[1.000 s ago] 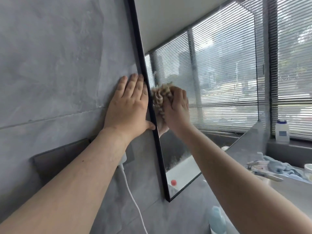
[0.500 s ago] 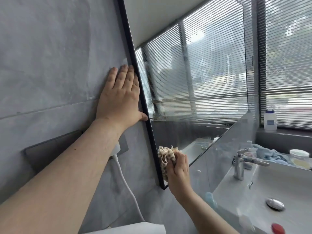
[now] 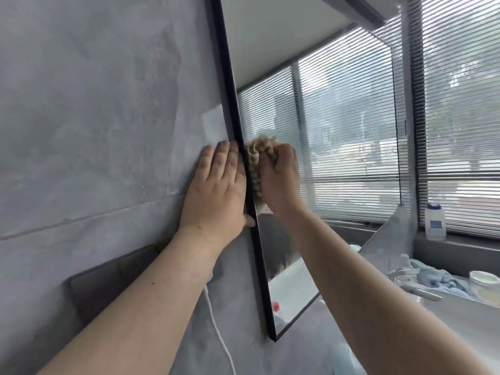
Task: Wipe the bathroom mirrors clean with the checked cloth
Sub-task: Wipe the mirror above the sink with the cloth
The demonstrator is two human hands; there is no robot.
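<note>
Your left hand (image 3: 216, 190) lies flat on the grey wall (image 3: 94, 117) at the centre of the frame, fingers straight and together, holding nothing; its thumb touches the black frame (image 3: 235, 109) of the mirror (image 3: 338, 117). Just right of that frame, your right hand (image 3: 281, 177) is curled round the bunched cloth (image 3: 255, 155) and presses it against the glass close to the mirror's left edge, about halfway up the frame. The cloth shows between your knuckles and the frame, crumpled so that its check is hard to make out.

The mirror reflects slatted blinds and a white ceiling. A white cable (image 3: 219, 328) hangs down the wall below your left forearm, at lower centre. At the right edge a white bottle (image 3: 435, 221) stands on the window sill (image 3: 465, 243). Lower right, a blue towel (image 3: 438, 280) lies crumpled on the counter (image 3: 460, 318), with a round tub (image 3: 484, 285) just beside it.
</note>
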